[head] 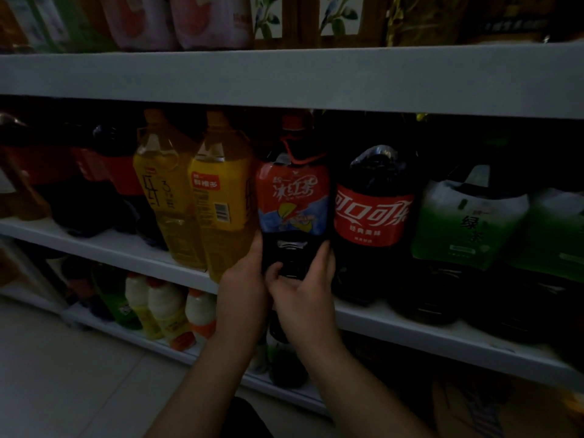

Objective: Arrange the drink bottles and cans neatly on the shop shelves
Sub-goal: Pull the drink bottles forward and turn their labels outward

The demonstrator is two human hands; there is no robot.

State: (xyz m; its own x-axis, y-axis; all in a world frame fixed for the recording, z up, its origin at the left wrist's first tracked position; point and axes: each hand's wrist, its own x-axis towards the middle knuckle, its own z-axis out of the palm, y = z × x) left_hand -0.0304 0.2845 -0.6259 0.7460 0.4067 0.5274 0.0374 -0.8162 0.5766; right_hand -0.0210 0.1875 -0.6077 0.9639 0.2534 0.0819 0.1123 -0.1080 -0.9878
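A person crouched at a dim shop rack clasps a red-labelled iced tea bottle (292, 197) in both hands at the front of the middle shelf (126, 245). The left hand (243, 279) curls round the left side of the bottle's dark lower body, just under the label. The right hand (303, 295) grips the right side, its thumb lying across the front. The bottle stands upright, its red cap close under the grey upper shelf (284, 77). The hands hide its base, so I cannot tell whether it rests on the board.

It sits between a yellow juice bottle (221, 197) on its left, touching or nearly so, and a large cola bottle (374, 213) with a red label just beside it on its right. A second yellow bottle (164, 184) leans next to the first, with dark red-labelled bottles farther left in shadow. Right of the cola stands a green tea bottle (464, 222) with a white and green label.

On the shelf below, to the left of the person's arms, is a row of white bottles with orange caps (164, 305). Pale floor tiles (63, 374) show at lower left.
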